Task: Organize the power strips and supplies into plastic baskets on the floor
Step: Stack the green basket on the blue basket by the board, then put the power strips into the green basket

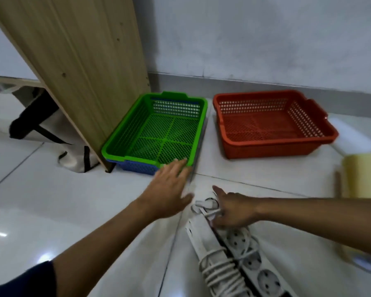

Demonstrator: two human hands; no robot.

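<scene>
Our left hand (169, 189) was spread flat and wide, empty, its fingertips at the near rim of the green basket (114, 144), which was nested in a blue basket (135, 167); our right hand (231, 211) rested on the near power strips (229, 247), fingers loosely curled about the bundled cord (219, 273), grip uncertain; the red basket (266, 150) stood empty beyond it. We judged the first transfer was starting; next, a firm grasp and lift into a basket.
</scene>
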